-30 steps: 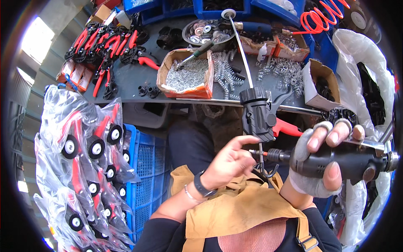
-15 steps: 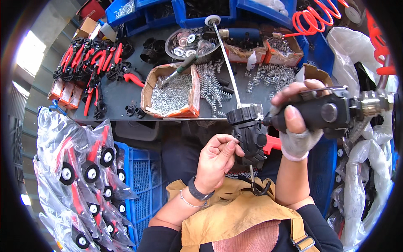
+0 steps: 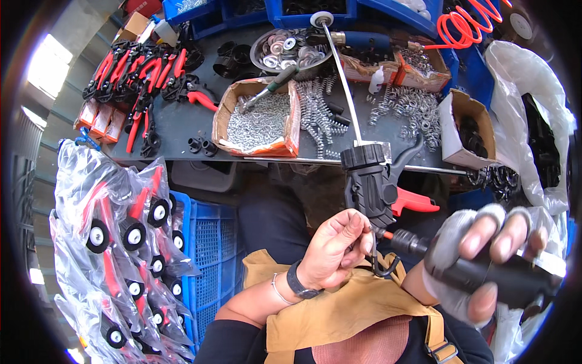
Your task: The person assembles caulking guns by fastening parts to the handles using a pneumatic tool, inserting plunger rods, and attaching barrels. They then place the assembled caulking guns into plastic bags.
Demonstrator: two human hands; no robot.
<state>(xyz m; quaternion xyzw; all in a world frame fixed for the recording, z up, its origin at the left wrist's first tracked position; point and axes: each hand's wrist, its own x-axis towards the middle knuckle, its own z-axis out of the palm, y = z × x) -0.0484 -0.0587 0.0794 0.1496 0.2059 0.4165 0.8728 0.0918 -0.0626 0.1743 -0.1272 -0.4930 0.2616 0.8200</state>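
A black caulking gun body [image 3: 366, 194] with a red trigger [image 3: 412, 201] stands upright in front of me. Its long metal rod [image 3: 343, 82] reaches up over the bench to a round plunger disc [image 3: 321, 20], and a black hook [image 3: 385, 267] ends it below. At the lower end of the body, my left hand [image 3: 333, 249] is closed in a pinch; whatever lies between the fingertips is too small to make out. My right hand [image 3: 479, 236], in a fingerless grey glove, grips a black power screwdriver [image 3: 461, 270]. The driver's tip is at the left fingertips, beside the body.
On the bench lie a box of small screws [image 3: 257, 124] with a green-handled tool, loose springs [image 3: 318, 112], a bowl of washers [image 3: 285, 51] and red-handled gun parts [image 3: 139, 73]. Bagged pieces [image 3: 121, 242] stand at left beside a blue crate [image 3: 212, 267].
The screwdriver and my right hand have come down and right, from the body's top to its lower end. My left hand has shifted right, and the bench sits slightly differently in view.
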